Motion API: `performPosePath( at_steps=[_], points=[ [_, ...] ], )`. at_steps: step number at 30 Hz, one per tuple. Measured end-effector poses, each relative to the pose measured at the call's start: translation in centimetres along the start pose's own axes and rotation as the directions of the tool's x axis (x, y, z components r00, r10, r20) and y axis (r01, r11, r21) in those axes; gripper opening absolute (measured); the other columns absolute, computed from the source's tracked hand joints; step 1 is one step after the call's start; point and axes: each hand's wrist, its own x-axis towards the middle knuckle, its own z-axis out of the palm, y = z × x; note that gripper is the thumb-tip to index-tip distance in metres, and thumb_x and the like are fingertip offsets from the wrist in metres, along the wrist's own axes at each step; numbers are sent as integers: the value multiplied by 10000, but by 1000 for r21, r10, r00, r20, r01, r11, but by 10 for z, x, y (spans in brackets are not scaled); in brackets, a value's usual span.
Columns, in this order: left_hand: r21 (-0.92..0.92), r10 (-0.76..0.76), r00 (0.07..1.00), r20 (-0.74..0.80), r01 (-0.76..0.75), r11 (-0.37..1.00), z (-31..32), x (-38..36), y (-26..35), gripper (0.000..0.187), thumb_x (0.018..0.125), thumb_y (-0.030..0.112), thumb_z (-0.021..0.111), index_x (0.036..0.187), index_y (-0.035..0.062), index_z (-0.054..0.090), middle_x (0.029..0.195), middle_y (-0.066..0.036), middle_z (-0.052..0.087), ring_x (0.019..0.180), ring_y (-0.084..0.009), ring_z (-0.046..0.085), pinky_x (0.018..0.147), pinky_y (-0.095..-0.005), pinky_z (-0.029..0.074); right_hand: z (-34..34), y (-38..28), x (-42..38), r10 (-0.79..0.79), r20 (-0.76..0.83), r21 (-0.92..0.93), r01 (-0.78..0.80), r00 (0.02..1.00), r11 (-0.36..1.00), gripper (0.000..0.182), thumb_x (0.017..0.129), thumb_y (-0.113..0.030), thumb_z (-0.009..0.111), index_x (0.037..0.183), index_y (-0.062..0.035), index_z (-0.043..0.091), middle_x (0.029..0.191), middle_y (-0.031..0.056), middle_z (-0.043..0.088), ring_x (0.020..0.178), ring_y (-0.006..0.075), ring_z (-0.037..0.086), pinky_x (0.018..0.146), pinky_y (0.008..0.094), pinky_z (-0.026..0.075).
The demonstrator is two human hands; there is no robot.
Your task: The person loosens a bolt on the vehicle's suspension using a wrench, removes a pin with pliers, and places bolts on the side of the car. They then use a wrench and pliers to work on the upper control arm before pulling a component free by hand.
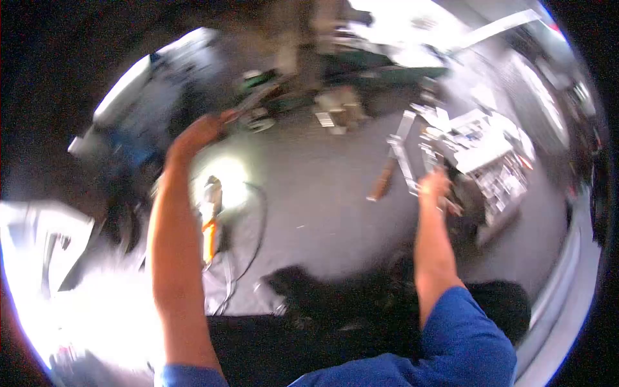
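My left hand (pixel 201 132) is raised at the upper left, its fingers closed around the near end of a long, greyish bar-like tool (pixel 261 95) that slants up and to the right. Motion blurs the tool's exact kind. On the right, my right hand (pixel 436 184) reaches down beside the metal tools (pixel 431 151) at the edge of a pile; its fingers are smeared, so I cannot tell whether they grip anything. Just left of it lie a long silvery bar (pixel 402 158) and a brown-handled piece (pixel 382 182) on the dark floor (pixel 316 187).
Below my left hand, an orange-and-silver corded tool (pixel 209 222) lies in a bright patch of light, its dark cable (pixel 263 222) curving beside it. Trays of metal parts (pixel 500 171) stand at the right. A pale blocky object (pixel 340 109) sits ahead; a tyre-like round shape (pixel 538 97) stands far right.
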Motion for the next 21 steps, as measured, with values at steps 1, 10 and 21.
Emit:
performPosePath(
  at_steps=[1, 10, 21],
  points=[
    [16, 0, 999, 43, -1, 1000, -7, 0, -5, 741, 967, 633, 314, 1180, -3, 629, 1053, -229, 672, 1003, -321, 617, 888, -461, 458, -26, -9, 1, -85, 126, 98, 73, 988, 992, 419, 785, -167, 657, 1198, -130, 595, 1065, 161, 651, 1011, 349, 639, 892, 509, 483],
    [-58, 98, 982, 163, -90, 994, -24, -3, -29, 934, 935, 721, 140, 1030, -46, 665, 1013, -220, 650, 1007, -348, 595, 909, -480, 435, -52, -133, -86, -331, 521, 839, -401, 787, 368, 459, 948, -375, 466, 1191, -7, 592, 1043, 186, 625, 793, 249, 623, 623, 381, 526],
    [-193, 145, 989, 21, -139, 971, -21, -2, -39, 902, 953, 699, 198, 783, -66, 645, 735, -182, 617, 747, -294, 584, 807, -470, 448, -202, -430, -239, -887, 419, 464, -885, 193, 26, 459, 926, -573, 540, 1046, -131, 509, 783, -2, 493, 529, 55, 403, 441, 205, 318]
  ],
)
